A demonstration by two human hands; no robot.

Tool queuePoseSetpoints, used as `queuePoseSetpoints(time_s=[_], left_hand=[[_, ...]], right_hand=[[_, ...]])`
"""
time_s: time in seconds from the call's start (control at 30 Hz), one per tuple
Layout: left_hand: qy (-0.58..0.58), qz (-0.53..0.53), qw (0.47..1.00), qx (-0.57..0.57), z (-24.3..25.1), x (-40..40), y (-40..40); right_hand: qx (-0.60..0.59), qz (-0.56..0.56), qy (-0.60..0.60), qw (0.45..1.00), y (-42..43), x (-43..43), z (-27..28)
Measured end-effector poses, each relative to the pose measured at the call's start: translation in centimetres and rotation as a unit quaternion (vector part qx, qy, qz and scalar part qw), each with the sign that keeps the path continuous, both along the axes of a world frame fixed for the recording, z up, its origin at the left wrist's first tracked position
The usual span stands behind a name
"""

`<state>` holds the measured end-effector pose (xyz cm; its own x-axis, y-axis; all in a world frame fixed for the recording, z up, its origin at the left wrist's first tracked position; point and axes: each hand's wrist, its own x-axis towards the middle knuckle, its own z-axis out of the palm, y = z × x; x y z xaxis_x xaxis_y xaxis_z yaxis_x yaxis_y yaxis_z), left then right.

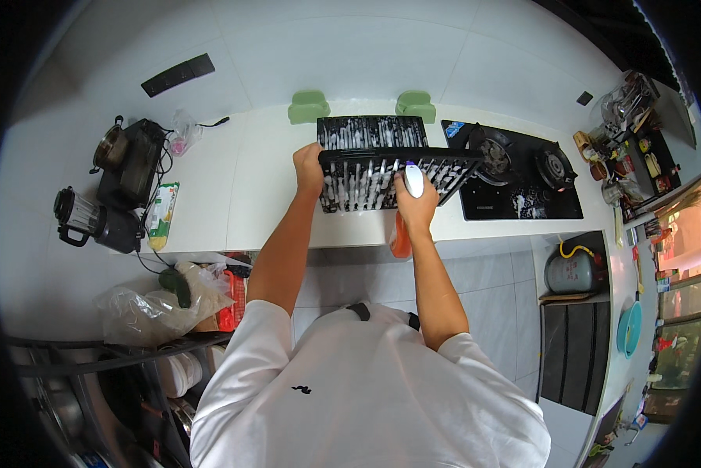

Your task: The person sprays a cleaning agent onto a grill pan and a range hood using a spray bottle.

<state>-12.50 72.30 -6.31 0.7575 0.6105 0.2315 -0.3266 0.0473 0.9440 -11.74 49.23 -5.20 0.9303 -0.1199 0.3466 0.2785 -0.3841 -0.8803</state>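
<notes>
My left hand (309, 169) grips the upper left corner of a black slatted rack (356, 181), tilted on the white counter and streaked with white foam. Behind it lies a second black slatted panel (371, 132), foamy too. In front of the rack, my right hand (416, 202) is closed around an orange spray bottle (401, 237) with a white head. Its nozzle points towards the slats. Two green plastic holders (309, 107) stand by the wall behind.
A black gas hob (520, 175) with foam spots lies right of the rack. At the left are a blender (93, 219), a pot (111, 146), cables and a green-and-white packet (163, 215). A gas cylinder (572, 271) sits below the counter, and a teal basin (629, 329) stands far right.
</notes>
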Motion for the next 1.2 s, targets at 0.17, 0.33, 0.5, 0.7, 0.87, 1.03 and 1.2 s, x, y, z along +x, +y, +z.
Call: queuePoseSetpoints(time_s=[0.17, 0.33, 0.5, 0.7, 0.87, 1.03, 1.2], left_hand=[[0.000, -0.017, 1.000, -0.010, -0.1, -0.1, -0.1], [0.025, -0.020, 0.999, -0.004, -0.5, -0.3, 0.4], [0.004, -0.024, 1.000, -0.015, -0.6, -0.2, 0.4], [0.002, -0.013, 1.000, -0.018, -1.0, -0.3, 0.4], [0.007, -0.015, 1.000, -0.018, -0.5, -0.2, 0.0], [0.001, -0.018, 1.000, 0.000, -1.1, -0.4, 0.7], [0.009, -0.023, 1.000, -0.015, -0.6, -0.6, 0.1]], right_hand=[[-0.008, -0.012, -0.016, 1.000, -0.3, 0.2, -0.4], [0.012, 0.005, 0.026, 1.000, -0.5, -0.1, 0.2], [-0.013, 0.002, 0.027, 1.000, -0.9, -0.1, -0.7], [0.018, 0.028, -0.006, 0.999, -2.8, 1.3, -1.1], [-0.015, 0.029, -0.019, 0.999, -3.4, 1.6, -0.8], [-0.017, 0.021, 0.024, 0.999, -3.1, 1.1, 0.1], [0.029, 0.021, 0.012, 0.999, -3.3, 1.3, -1.3]])
